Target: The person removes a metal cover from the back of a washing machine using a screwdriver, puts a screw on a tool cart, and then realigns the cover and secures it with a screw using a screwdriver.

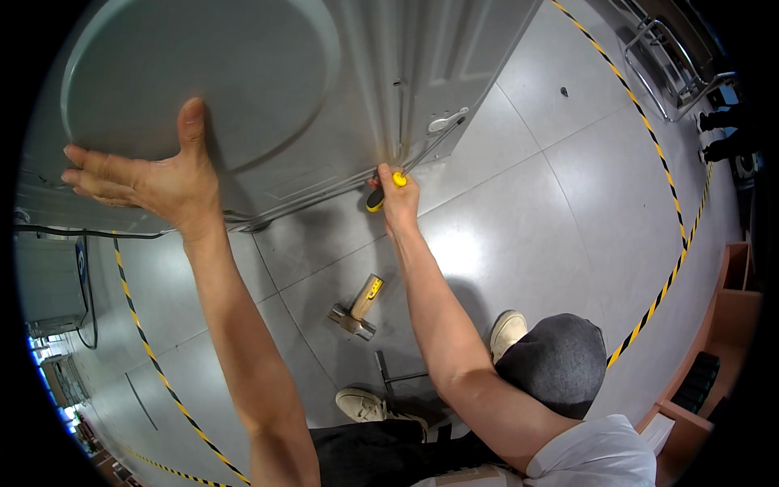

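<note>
A large grey metal appliance panel (203, 81) with a raised round pressing stands before me. My left hand (166, 174) lies spread against it near the lower left, thumb pointing up, holding nothing. At the panel's lower right edge my right hand (400, 197) is closed round a screwdriver (374, 200) with a black and yellow handle. Its long shaft slants up to the right across the panel, the far end beside a pale oval fitting (444, 124). Whether the tip touches anything I cannot tell.
On the tiled floor lie a hammer (351, 323) with a wooden handle and a T-shaped metal tool (404, 377), close to my shoes. Yellow-black tape (649, 122) marks the floor on both sides. A black cable (97, 234) runs at left; a wooden shelf unit (714, 325) stands right.
</note>
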`<state>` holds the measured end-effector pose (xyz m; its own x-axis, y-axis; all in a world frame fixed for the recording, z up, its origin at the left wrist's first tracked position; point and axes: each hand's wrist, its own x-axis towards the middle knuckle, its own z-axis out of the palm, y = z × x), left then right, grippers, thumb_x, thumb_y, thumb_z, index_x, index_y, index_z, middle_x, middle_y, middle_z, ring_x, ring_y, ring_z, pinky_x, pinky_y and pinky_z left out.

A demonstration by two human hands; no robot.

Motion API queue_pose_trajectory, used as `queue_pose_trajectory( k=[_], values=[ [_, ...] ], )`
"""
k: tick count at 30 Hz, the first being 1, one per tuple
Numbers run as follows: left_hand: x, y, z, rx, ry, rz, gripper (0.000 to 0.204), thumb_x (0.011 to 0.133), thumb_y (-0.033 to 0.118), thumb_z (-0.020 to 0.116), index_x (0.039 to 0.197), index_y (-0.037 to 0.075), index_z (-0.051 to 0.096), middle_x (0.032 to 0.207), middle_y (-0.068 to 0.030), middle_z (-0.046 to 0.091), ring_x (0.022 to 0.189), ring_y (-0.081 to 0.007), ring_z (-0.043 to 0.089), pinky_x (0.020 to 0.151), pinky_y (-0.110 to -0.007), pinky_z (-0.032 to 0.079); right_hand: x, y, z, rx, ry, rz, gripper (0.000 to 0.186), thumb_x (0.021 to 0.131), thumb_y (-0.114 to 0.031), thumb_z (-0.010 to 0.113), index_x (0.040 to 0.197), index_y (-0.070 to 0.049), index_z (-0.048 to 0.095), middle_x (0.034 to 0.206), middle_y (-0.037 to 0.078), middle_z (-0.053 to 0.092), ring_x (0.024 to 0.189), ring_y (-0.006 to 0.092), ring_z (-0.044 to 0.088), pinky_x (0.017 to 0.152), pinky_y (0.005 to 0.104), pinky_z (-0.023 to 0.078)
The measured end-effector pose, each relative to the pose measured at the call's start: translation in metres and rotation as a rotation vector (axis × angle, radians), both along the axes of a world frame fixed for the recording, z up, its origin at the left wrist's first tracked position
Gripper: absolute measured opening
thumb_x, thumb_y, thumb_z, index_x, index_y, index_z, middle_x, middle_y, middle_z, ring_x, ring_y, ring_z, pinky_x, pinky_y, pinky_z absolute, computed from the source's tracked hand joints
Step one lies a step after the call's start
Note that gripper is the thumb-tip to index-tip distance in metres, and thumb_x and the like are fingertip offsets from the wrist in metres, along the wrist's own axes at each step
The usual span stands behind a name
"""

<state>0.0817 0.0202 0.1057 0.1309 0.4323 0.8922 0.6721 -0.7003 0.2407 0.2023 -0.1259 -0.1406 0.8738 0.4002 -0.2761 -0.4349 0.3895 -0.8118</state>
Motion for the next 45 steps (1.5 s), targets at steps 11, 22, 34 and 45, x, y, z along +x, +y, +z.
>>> queue_pose_trajectory(
  k=[11, 22, 34, 45],
  values=[
    [0.010, -0.011, 0.012, 0.050, 0.122, -0.006, 0.125, 0.065, 0.072, 0.067, 0.147, 0.007, -0.002, 0.145, -0.0339, -0.006, 0.135, -0.0518, -0.011, 0.104, -0.070, 0.004, -0.003, 0.003, -0.002, -0.071, 0.024, -0.005, 0.022, 0.091, -0.023, 0.063, 0.083, -0.004, 0.057, 0.074, 0.003, 0.059, 0.069, 0.0122, 0.059, 0.065, 0.0252, 0.047],
    [0.011, -0.013, 0.011, 0.033, 0.137, -0.017, 0.135, 0.059, 0.079, 0.065, 0.147, 0.005, -0.006, 0.144, -0.0368, -0.008, 0.135, -0.0523, -0.012, 0.105, -0.068, 0.000, -0.003, -0.002, 0.006, -0.065, 0.037, 0.006, 0.023, 0.090, -0.023, 0.065, 0.085, -0.002, 0.055, 0.072, 0.004, 0.059, 0.067, 0.0122, 0.057, 0.064, 0.0260, 0.047],
    [0.001, 0.000, 0.007, 0.078, 0.213, -0.027, 0.139, 0.057, 0.080, 0.064, 0.146, 0.008, -0.015, 0.142, -0.0401, -0.013, 0.133, -0.0553, -0.015, 0.104, -0.068, -0.002, -0.003, -0.003, 0.010, -0.103, 0.014, 0.046, 0.025, 0.090, -0.025, 0.065, 0.086, -0.002, 0.056, 0.072, 0.004, 0.059, 0.064, 0.0129, 0.057, 0.061, 0.0256, 0.046],
    [0.010, -0.012, 0.013, 0.059, 0.107, -0.079, 0.135, 0.057, 0.076, 0.069, 0.147, 0.018, -0.013, 0.144, -0.0368, -0.011, 0.134, -0.0545, -0.014, 0.104, -0.068, -0.002, -0.030, -0.041, 0.038, -0.383, -0.163, 0.076, 0.027, 0.090, -0.027, 0.064, 0.082, -0.003, 0.056, 0.063, 0.003, 0.056, 0.055, 0.0107, 0.054, 0.051, 0.0250, 0.043]
  ],
)
